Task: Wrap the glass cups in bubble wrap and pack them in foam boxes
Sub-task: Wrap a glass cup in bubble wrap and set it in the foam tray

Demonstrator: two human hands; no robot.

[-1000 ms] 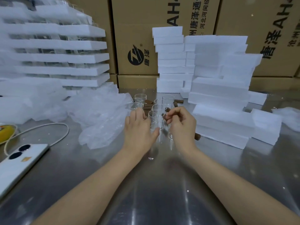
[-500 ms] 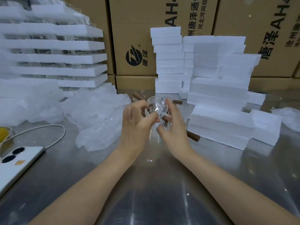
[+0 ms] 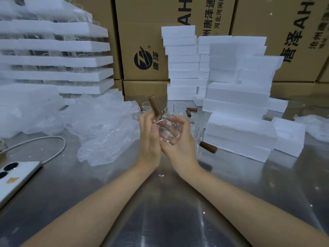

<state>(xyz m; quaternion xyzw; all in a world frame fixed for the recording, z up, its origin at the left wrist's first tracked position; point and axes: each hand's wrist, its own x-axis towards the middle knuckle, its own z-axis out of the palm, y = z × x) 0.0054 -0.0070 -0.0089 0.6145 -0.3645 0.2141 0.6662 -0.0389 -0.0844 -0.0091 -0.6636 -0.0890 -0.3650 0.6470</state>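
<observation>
steel table [image 3: 249, 193] bears foam boxes [image 3: 236, 132], bubble wrap [image 3: 106, 125], glass cups [image 3: 179, 106], phone [image 3: 16, 179], cable [image 3: 44, 139]

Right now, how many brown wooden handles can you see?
4. One handle sticks up from the cup held between left hand and right hand; two sit close together just beyond; one lies by the front foam block. Others may be hidden.
</observation>
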